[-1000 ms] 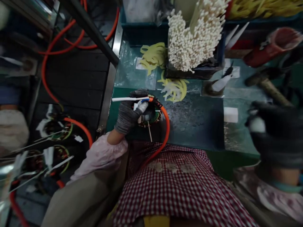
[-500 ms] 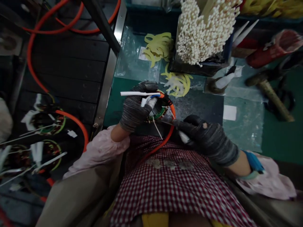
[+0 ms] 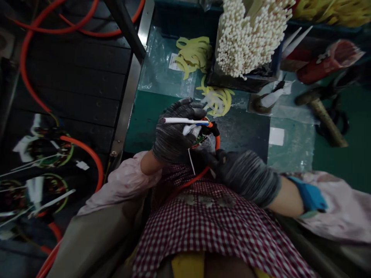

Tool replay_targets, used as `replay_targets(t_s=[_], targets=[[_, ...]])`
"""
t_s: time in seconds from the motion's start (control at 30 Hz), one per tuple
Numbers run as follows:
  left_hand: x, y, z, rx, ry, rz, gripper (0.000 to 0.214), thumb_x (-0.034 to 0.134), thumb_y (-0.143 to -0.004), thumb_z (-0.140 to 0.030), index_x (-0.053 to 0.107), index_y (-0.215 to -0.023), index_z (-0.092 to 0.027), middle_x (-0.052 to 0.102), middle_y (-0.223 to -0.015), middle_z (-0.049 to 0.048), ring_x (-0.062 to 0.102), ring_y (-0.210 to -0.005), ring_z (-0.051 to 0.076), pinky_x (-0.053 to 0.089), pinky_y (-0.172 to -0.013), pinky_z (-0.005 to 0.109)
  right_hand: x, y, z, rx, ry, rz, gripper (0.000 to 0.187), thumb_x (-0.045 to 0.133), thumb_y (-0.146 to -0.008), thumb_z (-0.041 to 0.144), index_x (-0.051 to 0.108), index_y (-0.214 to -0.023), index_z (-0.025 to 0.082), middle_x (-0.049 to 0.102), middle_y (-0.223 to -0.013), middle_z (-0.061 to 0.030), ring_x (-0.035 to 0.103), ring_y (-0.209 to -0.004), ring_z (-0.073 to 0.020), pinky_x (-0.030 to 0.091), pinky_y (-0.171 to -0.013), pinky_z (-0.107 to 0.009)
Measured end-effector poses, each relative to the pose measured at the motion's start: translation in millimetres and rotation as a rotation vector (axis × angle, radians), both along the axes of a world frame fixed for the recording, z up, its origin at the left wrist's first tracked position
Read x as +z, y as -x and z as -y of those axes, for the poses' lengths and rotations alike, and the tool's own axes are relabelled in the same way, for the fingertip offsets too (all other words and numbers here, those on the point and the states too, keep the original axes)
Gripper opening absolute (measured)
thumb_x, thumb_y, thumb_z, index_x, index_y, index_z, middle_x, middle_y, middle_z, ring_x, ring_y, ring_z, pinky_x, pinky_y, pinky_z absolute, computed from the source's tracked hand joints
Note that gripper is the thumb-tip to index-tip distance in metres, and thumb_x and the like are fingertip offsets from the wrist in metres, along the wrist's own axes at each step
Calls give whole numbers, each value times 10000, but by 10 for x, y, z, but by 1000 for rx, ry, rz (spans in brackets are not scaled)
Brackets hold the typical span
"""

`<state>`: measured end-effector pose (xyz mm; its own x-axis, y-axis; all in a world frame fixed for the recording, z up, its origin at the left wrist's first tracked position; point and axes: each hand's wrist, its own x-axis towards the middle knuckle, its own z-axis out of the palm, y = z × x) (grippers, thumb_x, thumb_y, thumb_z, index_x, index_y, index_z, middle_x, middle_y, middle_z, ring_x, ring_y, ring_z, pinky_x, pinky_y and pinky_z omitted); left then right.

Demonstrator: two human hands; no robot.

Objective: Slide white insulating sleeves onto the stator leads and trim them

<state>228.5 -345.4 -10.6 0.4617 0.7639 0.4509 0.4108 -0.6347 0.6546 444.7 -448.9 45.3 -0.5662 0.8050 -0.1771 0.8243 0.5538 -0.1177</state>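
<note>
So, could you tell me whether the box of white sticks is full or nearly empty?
Full: white sticks crowd the box.

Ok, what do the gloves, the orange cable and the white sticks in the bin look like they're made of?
Gloves, on left hand and right hand: knitted fabric, matte, grey-black flecked, ribbed weave visible. Orange cable: probably rubber or plastic sheath, smooth with a slight sheen, bends in a soft loop. White sticks: bundled upright, matte; look like plastic or fibre sleeving, can't tell which.

1. Round green-rimmed wound motor part [image 3: 202, 139]: mostly hidden beneath the grey-gloved left hand [image 3: 174, 135].
2. Grey-gloved right hand [image 3: 243, 175]: fingertips concealed; grip indeterminate.
3. Orange rubber-sheathed cable [image 3: 199, 175]: lower run vanishes under the right hand.
</note>
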Motion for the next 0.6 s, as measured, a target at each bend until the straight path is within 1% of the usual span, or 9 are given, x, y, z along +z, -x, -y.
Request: replay_targets(t_s=[0.07,0.17,0.23,0.33,0.4,0.43,0.47,0.53,0.6], targets=[[7,31,-14,31,33,25,237,682,-1055,-306,799,-1261,-295,877,-1345,24,800,-1358,277,592,-1333,566,-107,39,172,71,-7,89,622,497,-1065,53,767,-1595,236,846,-826,-85,660,-551,-217,314,-463,-319],[2,94,-66,71,173,27,249,680,-1060,-302,792,-1282,-289,863,-1380,37,796,-1364,277,645,-1268,547,-284,-43,281,10,8,45,597,530,-1093,85,764,-1607,279,848,-868,-66,657,-554,-190,346,-467,-301],[-15,137,-108,81,227,34,261,686,-1053,-296,784,-1294,-279,855,-1399,56,809,-1336,273,667,-1237,522,-349,-222,300,-45,28,-56,527,562,-1124,153,793,-1575,300,848,-878,-50,670,-578,-182,410,-496,-293],[-48,200,-141,83,214,22,291,693,-1053,-295,767,-1332,-259,840,-1436,78,805,-1352,264,667,-1244,473,-360,-686,354,-146,21,-350,419,592,-1168,301,823,-1517,306,900,-1039,-68,800,-759,-202,588,-638,-290],[-73,240,-129,101,180,-4,331,701,-1038,-279,754,-1363,-255,837,-1441,77,800,-1369,268,661,-1258,464,-386,-1080,412,-284,-23,-546,397,583,-1185,374,816,-1497,297,911,-1239,-97,873,-1005,-247,690,-821,-338],[-86,261,-114,112,165,-9,353,698,-1028,-266,747,-1377,-253,838,-1437,78,802,-1368,273,662,-1260,467,-424,-1282,436,-386,-75,-582,393,593,-1177,383,810,-1490,286,904,-1297,-110,877,-1090,-272,709,-890,-377],[-100,283,-95,126,154,-11,374,690,-1019,-248,742,-1389,-250,840,-1431,81,804,-1365,280,664,-1260,474,-484,-1475,454,-517,-139,-557,398,607,-1159,372,805,-1488,270,897,-1322,-127,872,-1133,-293,714,-937,-417],[-133,332,-54,166,143,-5,411,668,-1004,-209,739,-1407,-240,838,-1429,95,804,-1361,296,666,-1257,494,-654,-1804,456,-741,-251,-407,430,624,-1085,337,819,-1453,228,889,-1281,-174,858,-1116,-339,708,-956,-496],[-176,386,-17,204,144,11,453,649,-978,-167,739,-1418,-231,835,-1432,97,799,-1362,303,660,-1263,520,-848,-2002,409,-935,-324,-258,474,610,-1007,309,836,-1405,188,866,-1206,-226,821,-1127,-399,673,-1007,-612]])
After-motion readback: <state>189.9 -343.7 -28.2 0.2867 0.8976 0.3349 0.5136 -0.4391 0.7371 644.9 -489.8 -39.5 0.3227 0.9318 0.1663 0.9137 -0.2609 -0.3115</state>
